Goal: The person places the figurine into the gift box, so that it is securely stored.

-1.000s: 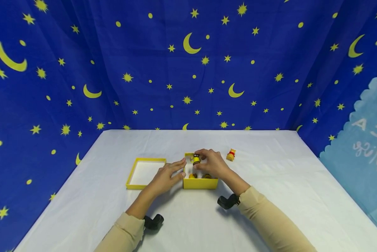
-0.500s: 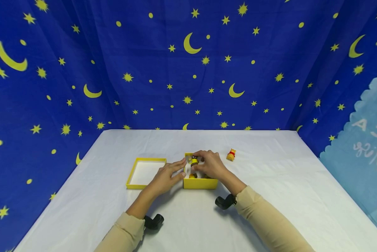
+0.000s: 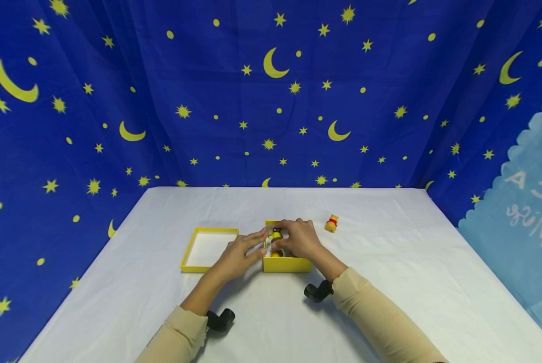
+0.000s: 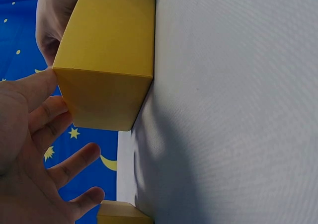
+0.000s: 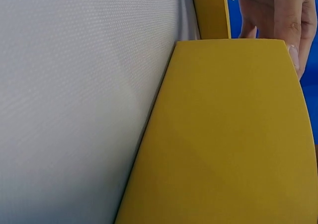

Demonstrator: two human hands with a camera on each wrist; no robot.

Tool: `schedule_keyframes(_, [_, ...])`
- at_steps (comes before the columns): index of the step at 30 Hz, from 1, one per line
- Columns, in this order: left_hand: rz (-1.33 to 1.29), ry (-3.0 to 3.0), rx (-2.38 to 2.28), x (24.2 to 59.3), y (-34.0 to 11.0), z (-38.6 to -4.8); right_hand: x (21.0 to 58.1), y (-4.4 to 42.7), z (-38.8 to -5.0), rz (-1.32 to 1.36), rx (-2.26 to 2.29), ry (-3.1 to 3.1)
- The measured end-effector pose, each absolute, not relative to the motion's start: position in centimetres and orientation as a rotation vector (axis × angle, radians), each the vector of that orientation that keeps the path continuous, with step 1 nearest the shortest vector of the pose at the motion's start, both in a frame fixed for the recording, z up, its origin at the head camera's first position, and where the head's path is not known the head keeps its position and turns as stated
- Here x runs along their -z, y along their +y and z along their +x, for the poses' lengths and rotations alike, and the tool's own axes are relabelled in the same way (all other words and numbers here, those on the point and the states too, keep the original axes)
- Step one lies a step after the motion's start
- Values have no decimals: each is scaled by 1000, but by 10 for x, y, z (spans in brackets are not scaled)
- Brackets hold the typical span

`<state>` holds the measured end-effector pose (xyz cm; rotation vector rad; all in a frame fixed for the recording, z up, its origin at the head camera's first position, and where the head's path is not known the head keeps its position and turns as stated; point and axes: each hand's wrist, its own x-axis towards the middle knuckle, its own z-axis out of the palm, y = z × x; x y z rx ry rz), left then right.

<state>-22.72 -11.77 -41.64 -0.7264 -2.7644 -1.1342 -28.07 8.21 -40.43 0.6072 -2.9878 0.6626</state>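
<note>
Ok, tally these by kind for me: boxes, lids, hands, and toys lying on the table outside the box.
Yellow box: 1
Yellow lid: 1
Hands (left hand, right hand): 2
Toy bear outside the box: 1
Total: 5

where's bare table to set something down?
Free: tablecloth right of the bear figure and right sleeve; also left of the shallow yellow lid. Crowded: the yellow box, left hand touching it, right hand gripping a yellow figure at its opening.

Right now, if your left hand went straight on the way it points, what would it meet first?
Likely the open rectangular yellow box: the left hand seems to touch its left edge.
</note>
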Motion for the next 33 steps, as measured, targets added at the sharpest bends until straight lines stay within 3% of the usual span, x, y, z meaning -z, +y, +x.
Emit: schedule_keyframes(33, [-725,-2773,1130,417,-117,-227,403,77,-277,609,-523,-2979])
